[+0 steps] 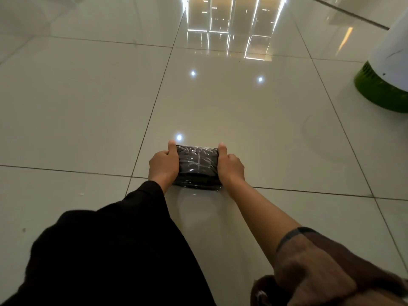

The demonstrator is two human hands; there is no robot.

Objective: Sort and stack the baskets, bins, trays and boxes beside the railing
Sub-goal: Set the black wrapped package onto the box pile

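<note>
Left hand [163, 164]: thumb lying along the top edge, fingers curling around the left end of a black plastic-wrapped bundle [197, 166]. Right hand [230, 165]: gripping the right end likewise. Bundle: being held out in front between both hands, above the glossy tiled floor [88, 107]. Black sleeve [106, 239] covering the left arm; right forearm showing bare. Green-and-white rounded object [384, 80] standing well apart at far right. Ceiling lights reflecting in the tiles.

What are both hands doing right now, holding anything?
Left hand: grips the left end of the dark plastic-wrapped bundle.
Right hand: grips the bundle's right end.
</note>
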